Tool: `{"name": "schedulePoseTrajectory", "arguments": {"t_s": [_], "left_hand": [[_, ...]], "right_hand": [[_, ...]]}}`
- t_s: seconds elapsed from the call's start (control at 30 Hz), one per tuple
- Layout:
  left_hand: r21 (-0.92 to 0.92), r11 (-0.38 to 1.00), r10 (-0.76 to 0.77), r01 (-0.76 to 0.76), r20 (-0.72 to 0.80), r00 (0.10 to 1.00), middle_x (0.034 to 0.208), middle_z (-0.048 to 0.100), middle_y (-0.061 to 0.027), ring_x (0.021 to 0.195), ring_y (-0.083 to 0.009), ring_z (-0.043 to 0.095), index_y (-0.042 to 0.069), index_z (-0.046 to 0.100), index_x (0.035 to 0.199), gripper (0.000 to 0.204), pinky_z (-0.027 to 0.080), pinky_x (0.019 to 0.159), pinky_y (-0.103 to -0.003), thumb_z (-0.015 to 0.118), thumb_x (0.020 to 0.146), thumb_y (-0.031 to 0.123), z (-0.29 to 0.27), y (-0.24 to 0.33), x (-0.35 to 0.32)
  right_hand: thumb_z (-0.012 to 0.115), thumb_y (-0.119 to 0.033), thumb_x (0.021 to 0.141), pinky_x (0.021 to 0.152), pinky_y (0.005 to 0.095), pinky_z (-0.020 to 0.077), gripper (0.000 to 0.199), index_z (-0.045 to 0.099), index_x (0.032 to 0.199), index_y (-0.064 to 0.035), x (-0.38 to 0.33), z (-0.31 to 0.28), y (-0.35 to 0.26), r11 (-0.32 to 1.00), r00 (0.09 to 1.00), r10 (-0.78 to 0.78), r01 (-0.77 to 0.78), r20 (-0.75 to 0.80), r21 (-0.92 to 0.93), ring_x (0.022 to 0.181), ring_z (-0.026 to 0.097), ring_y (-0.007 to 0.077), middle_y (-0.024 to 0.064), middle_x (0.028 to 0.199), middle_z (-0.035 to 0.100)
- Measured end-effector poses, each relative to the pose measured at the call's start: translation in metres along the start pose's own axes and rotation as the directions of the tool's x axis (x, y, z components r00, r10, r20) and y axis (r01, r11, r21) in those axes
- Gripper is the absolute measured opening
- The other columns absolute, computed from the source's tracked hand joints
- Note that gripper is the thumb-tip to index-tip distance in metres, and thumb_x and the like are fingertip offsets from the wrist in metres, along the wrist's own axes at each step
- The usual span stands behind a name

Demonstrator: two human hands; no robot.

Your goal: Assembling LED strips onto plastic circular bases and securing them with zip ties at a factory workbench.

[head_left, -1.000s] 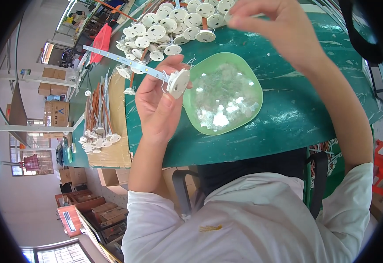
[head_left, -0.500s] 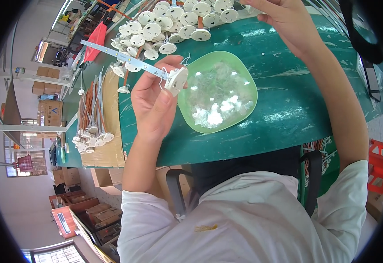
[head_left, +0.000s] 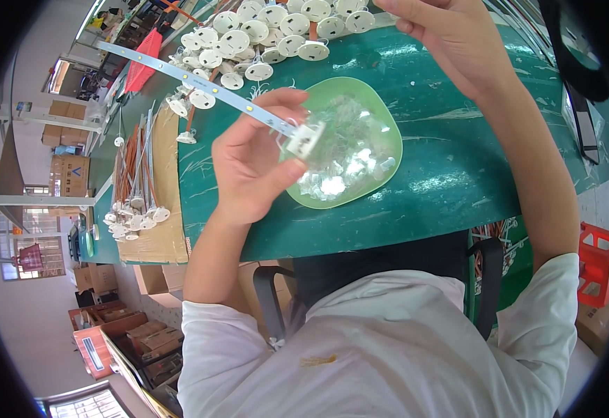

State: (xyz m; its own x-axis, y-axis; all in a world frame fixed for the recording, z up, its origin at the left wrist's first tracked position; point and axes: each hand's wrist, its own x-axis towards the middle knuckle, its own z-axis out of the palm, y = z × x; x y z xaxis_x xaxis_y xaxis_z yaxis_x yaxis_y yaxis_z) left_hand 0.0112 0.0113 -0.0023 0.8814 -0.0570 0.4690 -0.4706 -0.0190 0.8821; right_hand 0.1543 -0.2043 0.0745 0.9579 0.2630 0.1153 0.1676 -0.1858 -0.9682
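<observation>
Between the thumb and fingers of my left hand [head_left: 248, 167] is an LED strip [head_left: 200, 83]. Its white end piece [head_left: 304, 141], with thin white wires, sits at the fingertips over the left side of a light green bowl [head_left: 346, 85]. The narrow strip, dotted with small yellowish LEDs, slants up toward the far left. Small clear plastic pieces [head_left: 353, 164] lie in the bowl. My right hand [head_left: 451, 42] is raised at the far edge of view, fingers closed together; its fingertips are partly cut off, so what they hold cannot be made out.
Many white round-based pieces [head_left: 255, 31] are heaped on the green table [head_left: 458, 181] beyond the bowl. More strips [head_left: 137, 174] lie on cardboard [head_left: 168, 237] at left. A chair armrest [head_left: 489, 279] and red plastic crate [head_left: 597, 261] stand at right.
The LED strip has turned in my left hand, its end piece shifting right over the bowl and now showing edge-on. My right hand has stayed nearly in place. The whole view has shifted slightly.
</observation>
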Motion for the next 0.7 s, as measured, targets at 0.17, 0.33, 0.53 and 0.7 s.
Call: {"name": "schedulePoseTrajectory", "arguments": {"t_s": [0.17, 0.33, 0.53, 0.7], "left_hand": [[0.001, 1.0, 0.0, 0.0, 0.116, 0.993, 0.143, 0.042, -0.0236, 0.117, -0.0271, 0.056, -0.001, 0.062, 0.116, 0.051, 0.047, 0.097, -0.043, 0.083, 0.071, 0.006, 0.015, 0.003, 0.003], [-0.08, 0.996, -0.026, 0.037, 0.131, 0.991, 0.141, 0.045, -0.0229, 0.121, -0.0267, 0.055, 0.0, 0.062, 0.115, 0.048, 0.049, 0.097, -0.041, 0.082, 0.072, 0.002, 0.02, 0.004, 0.002], [-0.081, 0.995, -0.046, 0.056, 0.123, 0.991, 0.123, 0.059, -0.0164, 0.12, -0.0258, 0.055, -0.001, 0.062, 0.114, 0.044, 0.046, 0.101, -0.042, 0.081, 0.073, -0.003, 0.019, 0.004, 0.0], [-0.082, 0.995, -0.055, 0.064, 0.104, 0.993, 0.121, 0.06, -0.0157, 0.118, -0.0243, 0.055, -0.002, 0.062, 0.114, 0.044, 0.045, 0.102, -0.041, 0.08, 0.073, -0.004, 0.017, 0.005, -0.003]], "right_hand": [[0.074, -0.017, 0.087, 0.068, 0.0228, 0.0507, 0.017, 0.074, 0.097, -0.0031, -0.014, 0.012, -0.028, 0.985, 0.989, 0.1, -0.114, 0.111, 0.128, 0.075, 0.064, 0.0143, 0.0075, 0.087, 0.072], [0.075, -0.019, 0.087, 0.072, 0.024, 0.0529, 0.019, 0.074, 0.097, -0.0031, -0.033, 0.015, -0.074, 0.959, 0.927, 0.279, -0.281, 0.253, -0.027, 0.079, 0.066, 0.0149, 0.0071, 0.088, 0.072], [0.076, -0.027, 0.087, 0.08, 0.0257, 0.0547, 0.026, 0.074, 0.101, -0.0051, -0.029, 0.01, -0.044, 0.976, 0.896, 0.09, -0.166, 0.435, 0.14, 0.087, 0.068, 0.017, 0.0071, 0.094, 0.073], [0.074, -0.02, 0.086, 0.078, 0.0256, 0.0533, 0.021, 0.073, 0.098, -0.0027, -0.016, 0.002, -0.022, 0.986, 0.873, -0.106, 0.03, 0.476, 0.164, 0.085, 0.067, 0.0156, 0.0073, 0.094, 0.072]]}}
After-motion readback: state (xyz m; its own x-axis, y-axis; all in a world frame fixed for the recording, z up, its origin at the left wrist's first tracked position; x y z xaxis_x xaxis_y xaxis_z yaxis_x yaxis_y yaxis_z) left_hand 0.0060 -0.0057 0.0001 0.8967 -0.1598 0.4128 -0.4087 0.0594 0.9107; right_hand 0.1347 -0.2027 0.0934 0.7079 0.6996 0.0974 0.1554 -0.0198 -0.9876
